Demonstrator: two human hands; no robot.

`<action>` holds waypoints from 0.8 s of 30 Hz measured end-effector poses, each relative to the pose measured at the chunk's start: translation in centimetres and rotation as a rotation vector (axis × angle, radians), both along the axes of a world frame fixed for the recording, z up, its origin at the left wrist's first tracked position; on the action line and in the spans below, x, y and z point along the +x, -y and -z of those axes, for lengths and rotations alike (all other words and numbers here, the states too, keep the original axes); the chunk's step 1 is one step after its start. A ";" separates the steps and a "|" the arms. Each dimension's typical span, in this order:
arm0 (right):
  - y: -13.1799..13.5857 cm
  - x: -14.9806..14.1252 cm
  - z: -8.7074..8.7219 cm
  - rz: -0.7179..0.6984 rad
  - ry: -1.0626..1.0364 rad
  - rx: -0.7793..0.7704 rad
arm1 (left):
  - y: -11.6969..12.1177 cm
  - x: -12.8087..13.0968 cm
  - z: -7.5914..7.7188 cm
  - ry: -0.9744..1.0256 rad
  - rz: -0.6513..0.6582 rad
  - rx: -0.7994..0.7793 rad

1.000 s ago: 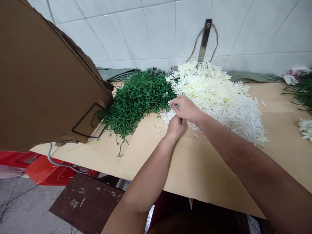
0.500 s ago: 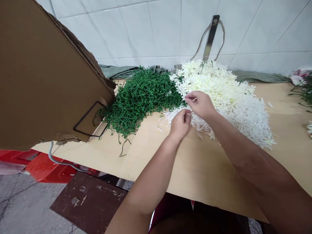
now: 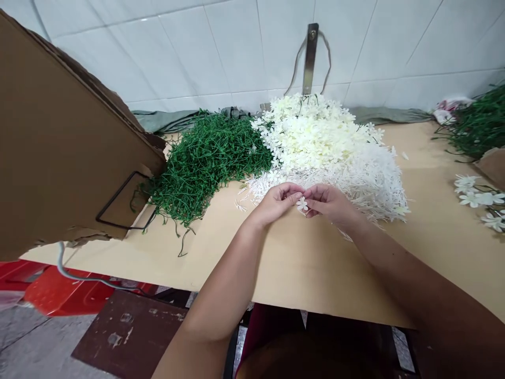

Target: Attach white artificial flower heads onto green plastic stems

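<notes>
A small white artificial flower (image 3: 302, 204) is pinched at the fingertips, where both hands meet. My right hand (image 3: 329, 204) is closed on it, thumb and fingers pressed together. My left hand (image 3: 279, 202) is also closed, with its thumb and forefinger at the flower's left edge; any smaller part between them is hidden. Just beyond the hands lies a pile of thin white sprigs (image 3: 366, 179). Behind it rises a heap of cream-white artificial flowers (image 3: 315, 137). Green plastic stems (image 3: 216, 158) form a tangled mound to the left.
A large cardboard box (image 3: 71, 152) with a black wire frame (image 3: 118, 223) stands at the left. More white flowers (image 3: 479, 199) and greenery (image 3: 479, 126) lie at the right. A metal bracket (image 3: 310, 58) stands against the tiled wall. A red stool (image 3: 67, 289) is below the table (image 3: 315, 273).
My hands have come together nearer the table's front, and a white flower now shows between them. My right hand has drawn back from the flower heap. The view has shifted to the right.
</notes>
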State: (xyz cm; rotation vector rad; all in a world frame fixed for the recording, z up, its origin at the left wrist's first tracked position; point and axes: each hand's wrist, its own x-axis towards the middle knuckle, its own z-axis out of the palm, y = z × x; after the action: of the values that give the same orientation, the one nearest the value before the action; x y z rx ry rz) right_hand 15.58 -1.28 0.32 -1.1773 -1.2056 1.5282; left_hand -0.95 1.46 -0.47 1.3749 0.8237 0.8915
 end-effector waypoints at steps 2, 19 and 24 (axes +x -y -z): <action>-0.1 0.0 0.3 -0.009 0.030 0.015 | 0.0 0.0 0.0 0.006 0.018 -0.014; 1.0 -0.9 1.1 -0.231 1.287 0.642 | -1.0 -3.0 1.6 -0.610 -0.059 0.249; 1.0 -0.4 1.4 -0.056 1.042 0.684 | -0.8 -3.0 1.3 -0.762 0.012 0.339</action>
State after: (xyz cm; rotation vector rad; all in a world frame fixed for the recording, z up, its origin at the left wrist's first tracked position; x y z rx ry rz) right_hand 15.16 -2.24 -1.06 -1.4540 -2.1971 0.3355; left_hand -3.96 2.30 -1.77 2.0654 1.2666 0.4919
